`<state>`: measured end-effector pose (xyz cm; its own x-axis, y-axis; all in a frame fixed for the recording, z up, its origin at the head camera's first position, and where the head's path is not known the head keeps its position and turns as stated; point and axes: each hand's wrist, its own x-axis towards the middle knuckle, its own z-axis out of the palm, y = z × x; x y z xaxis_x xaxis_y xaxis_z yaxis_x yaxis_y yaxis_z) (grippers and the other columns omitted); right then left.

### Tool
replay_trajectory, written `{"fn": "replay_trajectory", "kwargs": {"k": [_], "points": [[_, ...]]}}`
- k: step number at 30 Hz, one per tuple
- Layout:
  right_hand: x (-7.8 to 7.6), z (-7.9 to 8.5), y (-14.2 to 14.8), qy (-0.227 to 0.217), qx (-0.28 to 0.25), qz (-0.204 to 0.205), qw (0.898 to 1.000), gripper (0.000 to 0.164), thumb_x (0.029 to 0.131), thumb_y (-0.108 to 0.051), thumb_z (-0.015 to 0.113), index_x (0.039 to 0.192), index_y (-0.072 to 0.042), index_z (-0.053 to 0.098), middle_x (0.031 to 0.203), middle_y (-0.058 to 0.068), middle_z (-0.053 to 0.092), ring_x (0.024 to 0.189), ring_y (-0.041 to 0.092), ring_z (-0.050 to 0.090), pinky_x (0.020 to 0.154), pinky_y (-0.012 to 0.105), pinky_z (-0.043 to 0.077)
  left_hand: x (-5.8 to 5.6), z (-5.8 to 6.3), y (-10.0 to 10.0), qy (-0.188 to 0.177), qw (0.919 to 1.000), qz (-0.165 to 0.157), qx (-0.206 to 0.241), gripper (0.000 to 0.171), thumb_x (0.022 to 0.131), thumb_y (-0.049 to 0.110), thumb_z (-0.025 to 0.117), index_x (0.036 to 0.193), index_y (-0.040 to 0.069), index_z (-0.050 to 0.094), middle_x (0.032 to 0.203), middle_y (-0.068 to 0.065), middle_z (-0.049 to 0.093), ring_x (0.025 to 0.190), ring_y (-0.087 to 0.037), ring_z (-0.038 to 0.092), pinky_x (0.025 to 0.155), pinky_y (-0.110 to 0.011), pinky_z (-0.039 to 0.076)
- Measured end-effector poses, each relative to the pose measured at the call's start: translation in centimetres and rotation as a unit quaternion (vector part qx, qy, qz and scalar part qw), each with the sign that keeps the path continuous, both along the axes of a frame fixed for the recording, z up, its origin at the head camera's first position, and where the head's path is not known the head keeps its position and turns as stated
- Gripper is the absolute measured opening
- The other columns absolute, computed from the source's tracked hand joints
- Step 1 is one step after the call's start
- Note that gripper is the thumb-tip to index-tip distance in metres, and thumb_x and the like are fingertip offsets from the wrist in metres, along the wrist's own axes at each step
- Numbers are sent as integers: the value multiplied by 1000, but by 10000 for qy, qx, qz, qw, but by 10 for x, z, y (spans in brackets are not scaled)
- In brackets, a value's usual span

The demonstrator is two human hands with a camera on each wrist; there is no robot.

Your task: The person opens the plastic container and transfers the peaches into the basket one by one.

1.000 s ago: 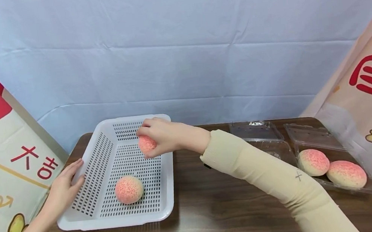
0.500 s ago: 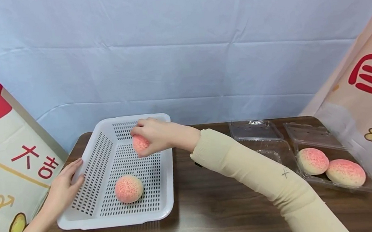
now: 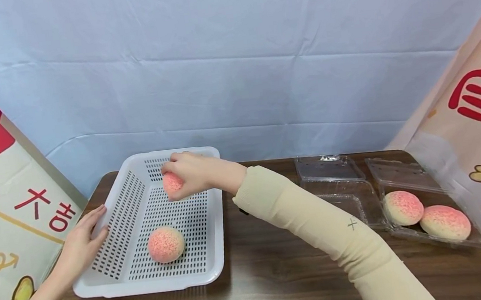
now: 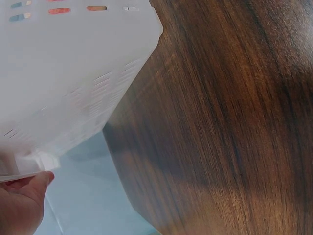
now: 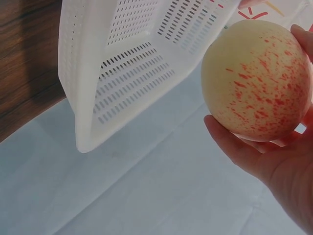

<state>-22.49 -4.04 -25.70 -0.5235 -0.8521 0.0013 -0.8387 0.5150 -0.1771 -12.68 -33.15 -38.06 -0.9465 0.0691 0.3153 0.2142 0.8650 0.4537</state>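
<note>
My right hand [image 3: 190,173] grips a round cream-and-pink speckled peach [image 3: 171,182] above the far part of a white perforated plastic basket [image 3: 221,242]. In the right wrist view, fingers and thumb curl round this peach [image 5: 257,81], beside the basket's wall. A second peach [image 3: 166,245] lies on the basket floor near its front. At the left rim rests my left hand [image 3: 79,245], holding the edge; the left wrist view shows its fingertip [image 4: 41,183] under the rim. Most of that hand is out of the left wrist view.
Two more peaches [image 3: 445,223] sit in an open clear plastic box [image 3: 478,238] at the right. Another open clear box [image 3: 332,168] stands beside it on the dark wooden table [image 3: 272,283]. A pale cloth [image 3: 232,72] hangs behind, with printed panels at both sides.
My right hand has moved left over the basket with the peach in its grip. My left hand and the peach on the basket floor stay in place.
</note>
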Motion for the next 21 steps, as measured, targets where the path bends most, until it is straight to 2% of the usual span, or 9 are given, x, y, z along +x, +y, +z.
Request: {"fn": "replay_trajectory", "kwargs": {"k": [9, 21], "points": [[-2, -3, -9, -90, -18, -91, 9999, 53, 79, -40, 62, 123, -11, 52, 103, 0, 48, 85, 10, 48, 70, 20, 41, -1, -1, -1, 17, 10000, -1, 5, 47, 87, 4, 53, 131, -8, 41, 133, -27, 40, 109, -45, 44, 77, -54, 36], [-8, -8, -21, -273, -40, -283, 9992, 56, 79, -42, 63, 125, -11, 51, 105, 1, 49, 85, 9, 49, 71, 20, 41, -1, -1, -1, 27, 10000, 4, -9, 47, 86, 3, 54, 130, -8, 42, 132, -28, 41, 109, -46, 44, 78, -56, 36]]}}
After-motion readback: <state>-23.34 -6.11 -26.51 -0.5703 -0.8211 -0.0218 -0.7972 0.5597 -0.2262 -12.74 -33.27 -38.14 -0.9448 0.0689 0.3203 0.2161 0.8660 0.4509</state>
